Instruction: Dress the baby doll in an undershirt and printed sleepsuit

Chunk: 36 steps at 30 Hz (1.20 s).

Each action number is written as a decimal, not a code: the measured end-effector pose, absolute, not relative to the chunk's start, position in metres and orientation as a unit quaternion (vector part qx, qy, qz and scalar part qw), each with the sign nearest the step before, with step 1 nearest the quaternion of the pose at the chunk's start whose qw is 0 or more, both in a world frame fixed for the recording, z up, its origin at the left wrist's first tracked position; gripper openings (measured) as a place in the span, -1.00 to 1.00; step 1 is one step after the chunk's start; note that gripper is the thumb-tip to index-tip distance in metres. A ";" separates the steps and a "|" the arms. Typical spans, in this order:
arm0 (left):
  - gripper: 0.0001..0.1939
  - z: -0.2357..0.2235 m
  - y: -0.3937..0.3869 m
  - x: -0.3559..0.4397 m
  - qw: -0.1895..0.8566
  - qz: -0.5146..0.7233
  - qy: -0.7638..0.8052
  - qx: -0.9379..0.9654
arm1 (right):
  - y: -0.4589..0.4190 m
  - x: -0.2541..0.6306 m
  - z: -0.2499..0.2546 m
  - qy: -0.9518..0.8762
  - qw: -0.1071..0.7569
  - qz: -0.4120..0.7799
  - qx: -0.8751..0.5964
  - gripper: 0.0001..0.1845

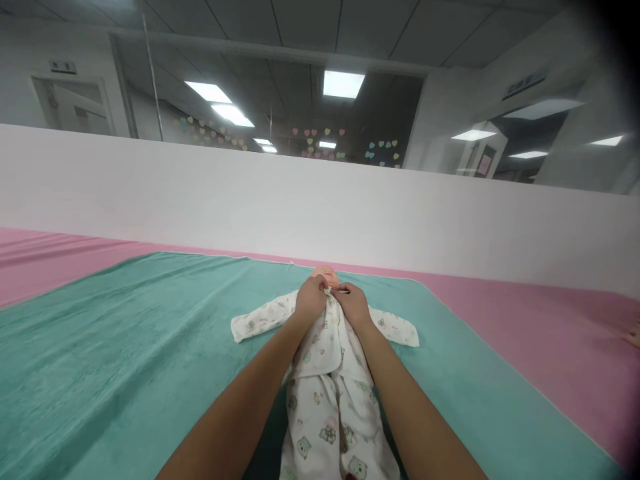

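Observation:
A baby doll [326,273] lies on its back with its head away from me, dressed in a white printed baby jacket [323,347] and matching trousers [315,427]. The jacket's sleeves stretch out to both sides. At the collar, my left hand [311,298] pinches the cloth just below the doll's head. Close beside it, my right hand [354,305] has its fingers closed on the other side of the same collar. The fingertips almost meet, and any fastener between them is too small to make out. Below the hands, the jacket's front edges overlap.
Under the doll a teal blanket [150,347] spreads over a pink mat [540,333]. A low white wall [300,200] runs behind it, with glass above bearing heart stickers. Part of another person's limb [634,335] shows at the right edge.

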<state>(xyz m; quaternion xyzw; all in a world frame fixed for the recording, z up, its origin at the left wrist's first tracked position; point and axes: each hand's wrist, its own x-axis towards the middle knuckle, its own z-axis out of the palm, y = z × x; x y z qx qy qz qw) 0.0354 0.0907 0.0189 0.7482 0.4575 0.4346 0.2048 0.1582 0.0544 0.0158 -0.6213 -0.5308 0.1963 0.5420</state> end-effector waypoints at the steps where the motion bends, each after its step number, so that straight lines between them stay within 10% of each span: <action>1: -0.75 0.019 0.091 0.036 0.205 0.434 0.454 0.751 | 0.054 0.158 0.016 -0.532 0.542 0.196 -0.620 -0.75; 25: -0.86 0.023 0.055 0.029 0.111 0.425 0.392 0.808 | 0.044 0.164 0.008 -0.597 0.546 0.211 -0.549 -0.72; 36: -0.80 0.031 0.044 0.005 0.289 0.439 0.342 0.779 | 0.000 0.160 0.007 -0.665 0.545 0.149 -0.489 -0.87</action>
